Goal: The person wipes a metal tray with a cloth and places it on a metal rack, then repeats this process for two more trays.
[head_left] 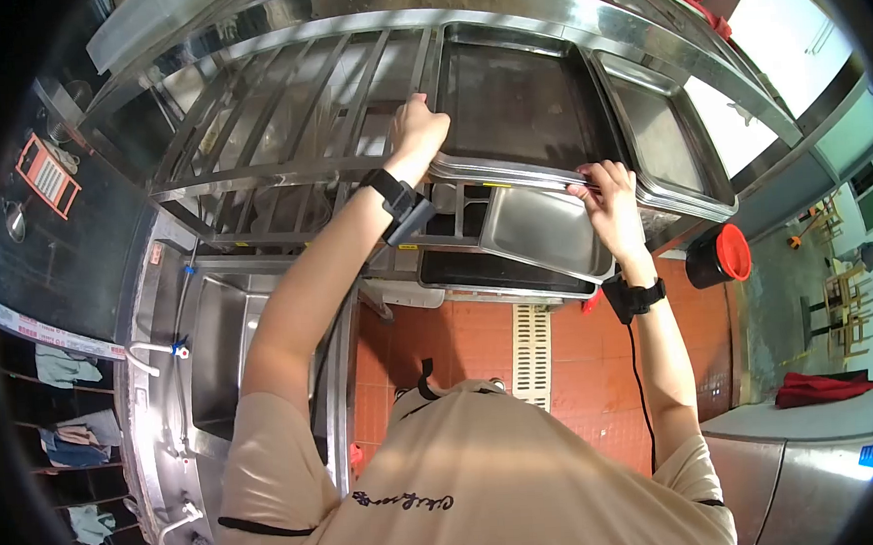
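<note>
In the head view, the left hand (419,133) is at the left side of a stack of dark rectangular baking trays (521,100) on the slatted metal rack (293,173), its fingers curled; whether they grip the rim I cannot tell. The right hand (605,193) pinches the stack's near edge between thumb and fingers. Another tray stack (661,132) lies just right, and a shallow steel pan (545,232) sits below.

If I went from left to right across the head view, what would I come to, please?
Orange-framed item → steel sink basin → left hand → floor drain → right hand → black bucket with a red top → red cloth
</note>
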A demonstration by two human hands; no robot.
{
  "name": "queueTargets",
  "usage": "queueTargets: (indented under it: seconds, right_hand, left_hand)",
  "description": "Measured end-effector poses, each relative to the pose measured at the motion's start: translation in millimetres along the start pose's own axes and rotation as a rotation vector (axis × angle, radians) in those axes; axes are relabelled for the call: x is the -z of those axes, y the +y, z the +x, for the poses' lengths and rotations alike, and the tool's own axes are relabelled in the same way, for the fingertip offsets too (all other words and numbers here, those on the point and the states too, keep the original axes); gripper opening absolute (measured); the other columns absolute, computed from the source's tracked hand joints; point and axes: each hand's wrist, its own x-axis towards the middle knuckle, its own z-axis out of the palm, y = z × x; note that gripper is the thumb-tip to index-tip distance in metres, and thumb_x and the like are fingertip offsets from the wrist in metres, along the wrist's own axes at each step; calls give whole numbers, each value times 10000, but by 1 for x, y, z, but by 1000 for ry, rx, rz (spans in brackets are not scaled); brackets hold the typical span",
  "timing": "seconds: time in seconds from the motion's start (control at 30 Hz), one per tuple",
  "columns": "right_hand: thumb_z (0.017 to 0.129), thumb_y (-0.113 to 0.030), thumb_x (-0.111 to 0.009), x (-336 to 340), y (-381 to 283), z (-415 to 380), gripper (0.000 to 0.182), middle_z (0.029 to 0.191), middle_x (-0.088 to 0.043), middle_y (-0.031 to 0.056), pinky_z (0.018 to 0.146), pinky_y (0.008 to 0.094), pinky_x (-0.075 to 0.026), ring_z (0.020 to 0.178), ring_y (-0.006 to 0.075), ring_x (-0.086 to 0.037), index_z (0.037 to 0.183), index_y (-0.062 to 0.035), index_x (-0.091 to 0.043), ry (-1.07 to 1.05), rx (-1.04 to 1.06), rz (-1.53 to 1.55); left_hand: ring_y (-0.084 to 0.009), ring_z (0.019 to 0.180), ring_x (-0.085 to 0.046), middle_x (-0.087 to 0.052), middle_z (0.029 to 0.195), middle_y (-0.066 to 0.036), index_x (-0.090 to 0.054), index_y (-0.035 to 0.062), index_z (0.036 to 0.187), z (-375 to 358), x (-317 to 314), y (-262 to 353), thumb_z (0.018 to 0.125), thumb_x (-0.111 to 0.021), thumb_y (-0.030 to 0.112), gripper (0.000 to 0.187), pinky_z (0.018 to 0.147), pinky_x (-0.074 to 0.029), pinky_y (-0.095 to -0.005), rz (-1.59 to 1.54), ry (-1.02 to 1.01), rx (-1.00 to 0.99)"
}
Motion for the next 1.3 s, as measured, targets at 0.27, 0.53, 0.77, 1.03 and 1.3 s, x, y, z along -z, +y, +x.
queueTargets:
  seconds: [0.27,0.53,0.77,1.03,1.3]
  right_hand:
    - [825,-252,-674,15,0,16,229,820,-566,61,806,365,-357,835,245,-510,968,-76,-639,73,39,-34]
    - [813,-255,-683,15,-24,24,243,835,-571,49,800,368,-344,835,238,-499,970,-74,-644,151,82,-23]
    - [789,-278,-699,-6,-122,44,269,808,-542,41,733,372,-383,803,225,-497,994,-111,-651,223,299,55]
    - [814,-169,-662,-83,-208,61,263,818,-559,68,729,337,-396,807,231,-498,1039,-39,-624,86,567,292]
    - [820,-126,-630,-106,-211,55,312,946,-590,90,825,349,-431,911,250,-531,1114,-24,-608,-22,509,382]
  left_hand:
    - [-258,952,-517,-503,1049,-155,-471,-47,1081,6,22,31,739,-601,32,375,799,-472,-403,-400,-319,187]
    - [-229,901,-533,-563,977,-138,-481,-92,1197,2,49,35,657,-596,26,564,718,-454,-349,-590,-95,64]
    - [-163,992,-539,-572,1092,-94,-442,-70,1308,-51,172,-6,668,-657,88,694,866,-428,-296,-600,45,17]
    - [-146,848,-559,-620,907,-52,-618,-23,1018,-71,289,-152,674,-574,25,350,775,-430,-260,-541,230,179]
    - [-148,810,-589,-652,866,-35,-643,-11,1019,-58,290,-146,752,-600,81,286,727,-439,-271,-220,150,44]
